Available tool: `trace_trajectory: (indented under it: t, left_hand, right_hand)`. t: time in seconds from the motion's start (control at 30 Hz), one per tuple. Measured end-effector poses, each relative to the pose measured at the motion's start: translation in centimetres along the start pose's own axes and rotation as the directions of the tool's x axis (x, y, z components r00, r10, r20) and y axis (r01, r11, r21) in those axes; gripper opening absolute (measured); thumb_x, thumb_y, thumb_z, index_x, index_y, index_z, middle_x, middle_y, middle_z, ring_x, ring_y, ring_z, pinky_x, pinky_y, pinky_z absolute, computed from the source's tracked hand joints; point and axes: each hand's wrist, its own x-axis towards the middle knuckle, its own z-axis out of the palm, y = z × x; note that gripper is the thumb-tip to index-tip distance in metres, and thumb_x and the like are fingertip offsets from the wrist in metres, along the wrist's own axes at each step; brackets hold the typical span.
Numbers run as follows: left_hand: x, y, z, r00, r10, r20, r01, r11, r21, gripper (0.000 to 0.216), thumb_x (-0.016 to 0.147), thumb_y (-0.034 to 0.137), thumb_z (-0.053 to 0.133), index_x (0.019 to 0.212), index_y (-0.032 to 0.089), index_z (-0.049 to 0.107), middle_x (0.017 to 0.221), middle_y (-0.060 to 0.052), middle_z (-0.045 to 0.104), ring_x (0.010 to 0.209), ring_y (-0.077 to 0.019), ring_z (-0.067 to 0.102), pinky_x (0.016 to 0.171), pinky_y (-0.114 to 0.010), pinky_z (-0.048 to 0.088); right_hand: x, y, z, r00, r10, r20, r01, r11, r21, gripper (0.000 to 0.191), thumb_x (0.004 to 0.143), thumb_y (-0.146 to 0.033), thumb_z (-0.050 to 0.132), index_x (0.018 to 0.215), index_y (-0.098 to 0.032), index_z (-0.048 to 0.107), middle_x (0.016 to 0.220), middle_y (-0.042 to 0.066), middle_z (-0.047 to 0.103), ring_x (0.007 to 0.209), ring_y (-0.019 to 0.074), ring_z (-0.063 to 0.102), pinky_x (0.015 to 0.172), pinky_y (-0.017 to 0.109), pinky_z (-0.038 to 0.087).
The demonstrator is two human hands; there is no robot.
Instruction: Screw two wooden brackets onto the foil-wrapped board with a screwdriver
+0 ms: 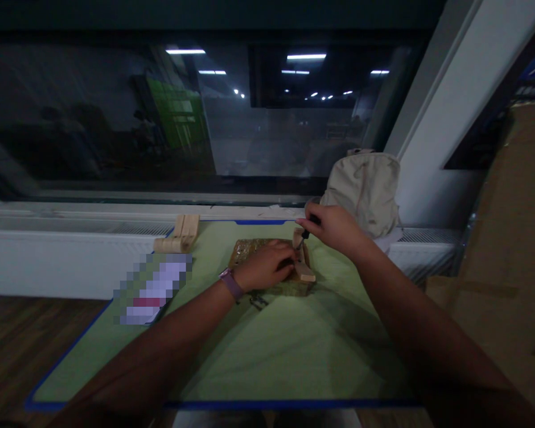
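Observation:
My right hand (334, 227) is closed around the dark handle of a screwdriver (305, 234), which points down and to the left. Its tip meets a light wooden piece (305, 272) with an upright part at the back. My left hand (267, 265), wearing a purple wristband, has its fingers bent against that wooden piece and appears to grip it; the fingertips are partly hidden. Under both lies a brown, shiny, tape-wrapped box (245, 245). Small dark metal bits (258, 302), too small to name, lie just in front of the box.
A green table (267, 356) with a blue edge carries everything. At its back left corner stand joined wooden blocks (185, 233); a blurred-out flat object (158, 290) lies nearer. Behind are a beige backpack (365, 190) and a window. Cardboard (503, 249) stands at the right.

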Motion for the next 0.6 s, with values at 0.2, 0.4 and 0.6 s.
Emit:
trace_trajectory:
  t: [0.2,0.4,0.6]
  left_hand:
    - [0.0,0.0,-0.1,1.0,0.004,0.002,-0.004,1.0,-0.011,0.01,0.09,0.018,0.054,0.097,0.019,0.061,0.101,-0.007,0.065,0.103,-0.0232,0.056,0.092,-0.037,0.046]
    - [-0.1,-0.1,0.0,1.0,0.016,-0.012,-0.016,1.0,-0.004,0.011,0.09,0.016,0.054,0.098,0.019,0.061,0.103,-0.007,0.065,0.106,-0.0231,0.055,0.093,-0.036,0.045]
    - [0.0,-0.1,0.1,1.0,0.01,0.005,-0.01,1.0,0.013,0.01,0.09,0.017,0.054,0.099,0.019,0.06,0.102,-0.007,0.065,0.104,-0.0235,0.055,0.093,-0.037,0.045]
  right_hand:
    - [0.2,1.0,1.2,0.995,0.097,-0.014,-0.098,0.995,-0.032,0.029,0.097,-0.042,0.047,0.093,-0.018,0.062,0.075,0.008,0.067,0.068,0.0225,0.059,0.059,0.03,0.032]
    - [0.3,3.6,0.6,0.975,-0.207,0.077,0.156,0.893,0.423,0.017,0.081,-0.021,0.061,0.093,-0.021,0.05,0.091,0.003,0.061,0.076,0.0168,0.056,0.067,0.027,0.043]
    - [0.5,2.3,1.3,0.975,-0.22,0.029,0.174,0.838,0.517,0.019,0.082,-0.026,0.067,0.095,-0.021,0.055,0.081,-0.001,0.059,0.066,0.0145,0.054,0.062,0.025,0.039]
